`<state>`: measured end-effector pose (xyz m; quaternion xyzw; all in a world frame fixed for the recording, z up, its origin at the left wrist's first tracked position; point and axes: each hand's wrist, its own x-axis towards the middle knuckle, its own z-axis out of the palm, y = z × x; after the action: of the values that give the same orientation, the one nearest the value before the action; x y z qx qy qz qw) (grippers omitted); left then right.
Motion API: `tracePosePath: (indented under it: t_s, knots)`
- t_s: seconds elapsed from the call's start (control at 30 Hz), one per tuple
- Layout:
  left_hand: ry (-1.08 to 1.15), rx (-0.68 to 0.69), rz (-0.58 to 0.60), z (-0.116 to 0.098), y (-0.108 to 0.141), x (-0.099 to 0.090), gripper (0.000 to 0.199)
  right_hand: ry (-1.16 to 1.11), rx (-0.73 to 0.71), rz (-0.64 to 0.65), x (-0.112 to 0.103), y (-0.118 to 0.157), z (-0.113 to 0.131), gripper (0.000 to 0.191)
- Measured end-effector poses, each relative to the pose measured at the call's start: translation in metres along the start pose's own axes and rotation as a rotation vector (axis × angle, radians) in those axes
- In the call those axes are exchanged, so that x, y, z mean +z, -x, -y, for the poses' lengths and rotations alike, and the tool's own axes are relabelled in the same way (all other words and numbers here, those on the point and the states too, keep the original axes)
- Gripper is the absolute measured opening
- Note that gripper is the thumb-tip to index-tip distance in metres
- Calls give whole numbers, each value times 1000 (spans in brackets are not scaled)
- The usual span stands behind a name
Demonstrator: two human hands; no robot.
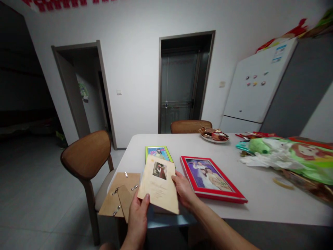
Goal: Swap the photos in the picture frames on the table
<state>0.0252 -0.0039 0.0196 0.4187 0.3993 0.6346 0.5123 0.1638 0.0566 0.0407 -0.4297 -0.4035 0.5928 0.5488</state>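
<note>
Both hands hold a cream-coloured printed card (pixel 166 194) over the table's front edge; a small photo and faint lettering show on its face. My left hand (pixel 138 211) grips its lower left corner, thumb on top. On the right edge, my right hand (pixel 183 189) pinches it with the thumb in front. Behind the card, partly covered, lies a lime-green photo frame (pixel 168 152). A red photo frame (pixel 217 194) with a wedding picture lies to the right. By my left hand is a brown backing board (pixel 108 201) with metal clips and a stand flap.
The white table (pixel 137 142) carries a plate of wrapped items (pixel 214 134) at the back and a heap of green and white plastic bags (pixel 291 156) at right. Wooden chairs stand at left (pixel 88 156) and behind (pixel 191 126). A fridge (pixel 256 83) is at the right.
</note>
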Motion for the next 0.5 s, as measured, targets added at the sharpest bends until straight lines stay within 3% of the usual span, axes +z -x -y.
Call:
tracePosePath:
  t_s: [0.1,0.23,0.37,0.5]
  knots:
    - [-244,60,-21,3,2,-7,57,233,-1,31,-24,-9,14,47]
    - [-753,171,187,10,10,-11,56,615,-76,8,-44,-20,12,45]
    - [-1014,287,379,22,17,-12,64,898,-134,-23,-41,-28,2,44]
    - [-1095,351,433,28,14,-17,64,1020,-166,-43,-33,-30,-3,42]
